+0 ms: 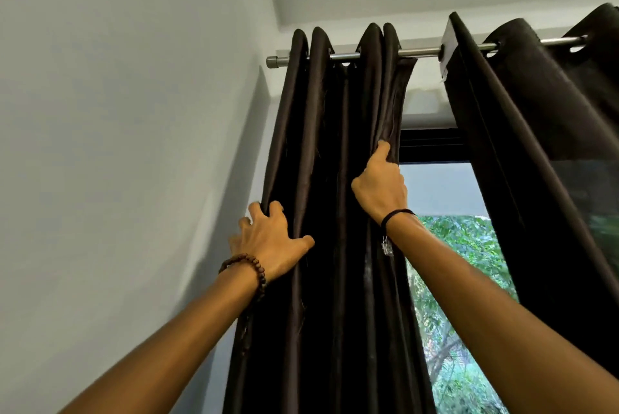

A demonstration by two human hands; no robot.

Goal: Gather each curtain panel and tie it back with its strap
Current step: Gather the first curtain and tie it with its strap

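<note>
Head view, looking up: my left hand (271, 239) grips the outer edge of the left curtain panel (335, 179), fingers curled round the fold nearest the wall (117, 112), thumb pressed flat on the front of the cloth. My right hand (380, 185) sits higher and grips the same panel's inner edge, fabric bunched under the curled fingers. The panel is dark brown, hanging in tight folds between my two hands, bunched at the left end of the metal rod (422, 51) on its eyelets. The right curtain panel (536, 112) hangs apart on the same rod and spreads wider, covering the right side of the view. A white bracket (448, 41) holds the rod just at that panel's edge. Between the panels the window (445, 192) shows under a dark frame (432, 145), with green foliage (469, 279) outside. Beaded bracelet (254, 268) on my left wrist, black cord band (397, 214) on my right wrist with a small charm (387, 247) hanging against the curtain. My right forearm crosses in front of the window's lower part.
</note>
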